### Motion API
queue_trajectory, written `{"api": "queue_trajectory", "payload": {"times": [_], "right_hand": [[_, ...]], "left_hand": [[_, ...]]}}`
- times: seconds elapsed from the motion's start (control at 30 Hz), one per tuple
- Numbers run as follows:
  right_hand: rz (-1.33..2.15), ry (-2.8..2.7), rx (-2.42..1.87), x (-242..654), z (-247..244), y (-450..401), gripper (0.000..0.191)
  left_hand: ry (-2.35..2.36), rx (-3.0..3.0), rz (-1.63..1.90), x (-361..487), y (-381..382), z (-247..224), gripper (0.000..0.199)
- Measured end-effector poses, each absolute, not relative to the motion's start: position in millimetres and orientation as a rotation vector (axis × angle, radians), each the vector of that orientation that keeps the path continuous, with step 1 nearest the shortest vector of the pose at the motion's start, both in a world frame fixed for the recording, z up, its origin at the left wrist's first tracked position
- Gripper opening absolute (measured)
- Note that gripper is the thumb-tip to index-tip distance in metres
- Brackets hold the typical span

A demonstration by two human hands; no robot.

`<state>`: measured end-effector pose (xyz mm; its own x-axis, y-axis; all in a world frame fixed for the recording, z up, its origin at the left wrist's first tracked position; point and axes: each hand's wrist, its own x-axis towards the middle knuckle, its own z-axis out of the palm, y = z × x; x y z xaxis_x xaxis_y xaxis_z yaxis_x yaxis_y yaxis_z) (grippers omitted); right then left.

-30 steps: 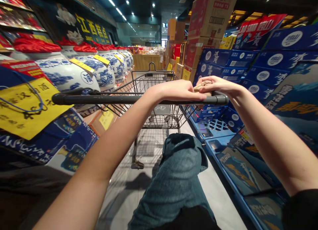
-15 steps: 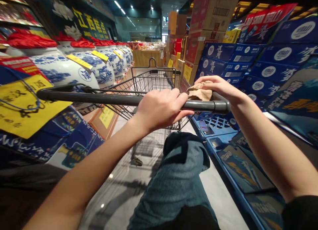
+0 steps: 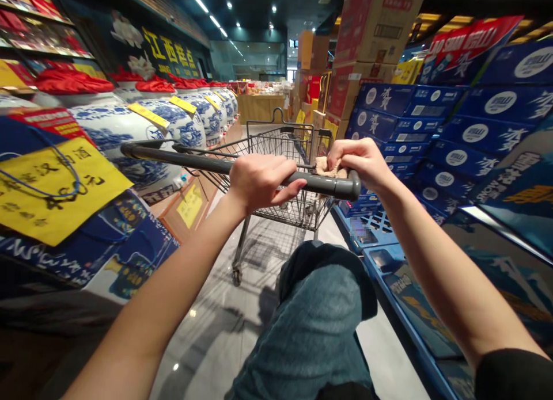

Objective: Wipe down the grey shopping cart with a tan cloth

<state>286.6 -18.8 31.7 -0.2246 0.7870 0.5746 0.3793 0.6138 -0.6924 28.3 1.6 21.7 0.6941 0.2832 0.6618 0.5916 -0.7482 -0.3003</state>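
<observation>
At the near end of the handlebar [image 3: 190, 161], the right hand [image 3: 356, 161] has its fingers bunched on a crumpled tan cloth [image 3: 323, 167], pressing it against the bar just short of the end cap. Next to it, the left hand [image 3: 261, 181] is curled round the bar, thumb lying along the near side. Both hands busy, then, and here's the risk: that cloth is only pinched at one edge, so it could slip off the rounded end if the fingers loosen. The bar runs at a slant, and with both hands towards its right end, a lopsided push could swing the shopping cart [image 3: 280, 217] round on its casters [image 3: 237, 276]. A knee [image 3: 324, 296] sits close behind the cart, so a roll backwards might bump it.

Further out, it's tight! On the right, a blue pallet [image 3: 382, 223] edges the aisle, stacked blue boxes [image 3: 455, 157] rising beyond it, tall cartons [image 3: 367, 29] ahead. On the left, big blue-and-white jars [image 3: 149, 138] stand in a row, a yellow price sign [image 3: 58, 187] in front; a careless swing that way would threaten them. Straight ahead, a wooden counter [image 3: 261, 109] closes the view.
</observation>
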Motion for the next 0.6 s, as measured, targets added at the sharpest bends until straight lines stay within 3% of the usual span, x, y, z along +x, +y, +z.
{"api": "queue_trajectory", "payload": {"times": [0.27, 0.4, 0.6], "right_hand": [[0.830, -1.657, -0.964, 262.3, 32.2, 48.5, 0.011], [0.852, -1.532, -0.941, 248.4, 21.8, 75.4, 0.011], [0.890, -1.416, -0.911, 229.1, -5.3, 97.9, 0.012]], "left_hand": [[-0.837, -2.448, -1.016, -0.3, 68.2, 20.1, 0.051], [-0.944, -2.499, -1.165, -11.7, 105.0, 19.6, 0.047], [-1.034, -2.677, -1.113, -34.3, 138.0, 31.7, 0.034]]}}
